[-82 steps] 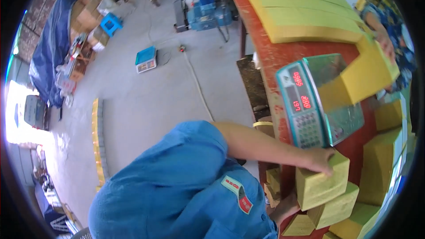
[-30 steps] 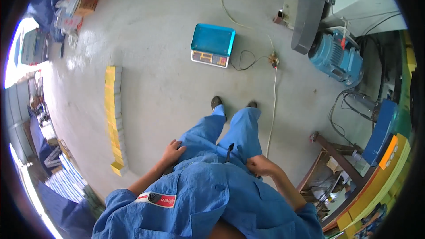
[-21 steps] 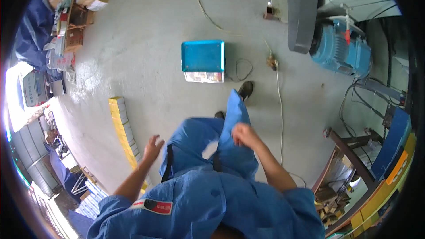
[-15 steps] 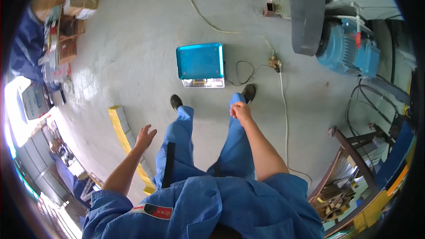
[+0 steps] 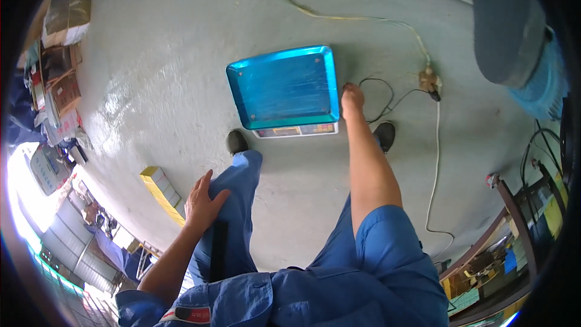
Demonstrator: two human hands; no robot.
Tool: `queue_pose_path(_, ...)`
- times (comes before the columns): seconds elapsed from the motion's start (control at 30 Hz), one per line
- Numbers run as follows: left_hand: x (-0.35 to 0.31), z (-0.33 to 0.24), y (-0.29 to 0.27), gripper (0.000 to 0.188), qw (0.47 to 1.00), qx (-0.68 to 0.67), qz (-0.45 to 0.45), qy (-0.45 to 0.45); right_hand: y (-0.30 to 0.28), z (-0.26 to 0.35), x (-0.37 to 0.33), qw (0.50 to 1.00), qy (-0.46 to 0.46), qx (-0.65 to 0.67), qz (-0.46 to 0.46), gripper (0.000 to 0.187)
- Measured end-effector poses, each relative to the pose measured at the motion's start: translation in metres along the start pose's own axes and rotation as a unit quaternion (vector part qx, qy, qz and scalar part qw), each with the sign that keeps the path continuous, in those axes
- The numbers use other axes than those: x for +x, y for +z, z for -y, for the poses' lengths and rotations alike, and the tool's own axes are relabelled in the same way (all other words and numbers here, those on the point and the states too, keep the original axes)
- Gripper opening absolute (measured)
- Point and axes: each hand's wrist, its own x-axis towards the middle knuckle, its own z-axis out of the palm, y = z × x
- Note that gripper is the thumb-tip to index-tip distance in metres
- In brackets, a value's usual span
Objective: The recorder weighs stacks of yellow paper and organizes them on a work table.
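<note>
On the floor between my feet stands a weighing scale [image 5: 324,129] with a wide blue metal tray [image 5: 284,88] on top. The tray has a raised rim and nothing lies on it. My right hand [image 5: 352,100] reaches down to the scale's right side, beside the tray's edge. Its fingers point down and are mostly hidden by the back of the hand, and whether they touch the scale I cannot tell. My left hand [image 5: 204,201] rests on my left thigh near the knee, fingers stretched out and thumb apart, holding nothing.
A black cord [image 5: 387,100] loops from beside the scale to a plug connection [image 5: 430,82] on a pale cable [image 5: 437,163]. Yellow-and-white boxes [image 5: 162,191] stand in a row at left. Cartons [image 5: 68,19] line the far left; a blue motor [image 5: 538,100] sits at right.
I have bent down closer to the scale. My right hand has moved from my right knee to the scale's right side. My left hand has come onto my left thigh.
</note>
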Motion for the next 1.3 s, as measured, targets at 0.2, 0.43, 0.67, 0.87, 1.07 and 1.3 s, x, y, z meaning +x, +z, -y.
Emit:
queue_pose_path(0.2,0.011,-0.016,0.003,0.071,0.999,-0.008,-0.02,0.035,0.007,0.02,0.006,0.952,0.178,0.227,0.1,0.026)
queue_pose_path(0.43,0.011,-0.021,0.005,0.068,0.998,-0.019,-0.032,0.051,0.016,0.025,-0.011,0.86,0.192,0.463,0.094,0.019)
queue_pose_path(0.67,0.014,-0.042,0.008,0.068,0.997,-0.035,-0.024,0.063,-0.009,0.004,0.029,0.91,0.207,0.331,-0.139,0.021)
queue_pose_path(0.87,0.131,0.02,0.049,0.084,0.835,-0.539,-0.013,-0.108,-0.063,0.038,0.039,0.856,-0.294,-0.182,-0.385,0.026)
queue_pose_path(1.07,0.333,0.052,0.099,0.099,0.751,-0.637,0.089,-0.152,0.003,0.03,0.021,0.945,0.131,0.241,0.176,0.038)
queue_pose_path(1.3,0.331,-0.017,0.09,0.079,0.603,-0.766,0.224,-0.019,-0.009,0.064,0.004,0.866,0.201,0.385,0.249,0.04)
